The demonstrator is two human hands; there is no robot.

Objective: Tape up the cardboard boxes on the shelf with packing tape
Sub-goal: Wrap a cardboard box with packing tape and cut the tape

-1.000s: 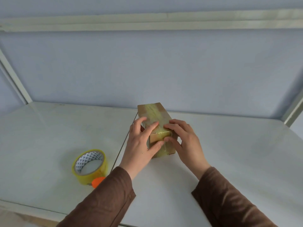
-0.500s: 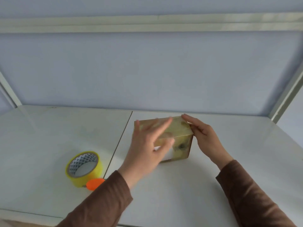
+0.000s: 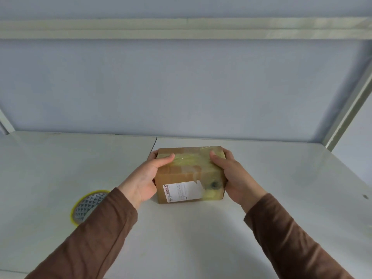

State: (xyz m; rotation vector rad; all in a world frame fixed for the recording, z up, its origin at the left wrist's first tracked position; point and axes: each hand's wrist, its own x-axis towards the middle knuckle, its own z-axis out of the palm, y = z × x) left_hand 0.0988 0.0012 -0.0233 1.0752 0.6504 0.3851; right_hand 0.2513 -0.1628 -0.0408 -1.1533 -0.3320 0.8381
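Observation:
A small cardboard box [image 3: 190, 174] sits on the white shelf [image 3: 201, 238], long side towards me, with glossy tape across its top and a white label on its near face. My left hand [image 3: 145, 178] grips the box's left end, thumb on top and fingers round the far side. My right hand [image 3: 233, 174] grips the right end the same way. A yellow roll of packing tape [image 3: 88, 204] lies flat on the shelf to the left, partly hidden behind my left sleeve.
A seam [image 3: 154, 144] splits the shelf into two panels just left of the box. A blue back wall rises behind. An upper shelf rail [image 3: 181, 29] runs overhead, and a slanted post [image 3: 346, 115] stands at the right.
The box has been turned from end-on to broadside, label facing me. Both hands moved from pressing its near end to holding its two ends.

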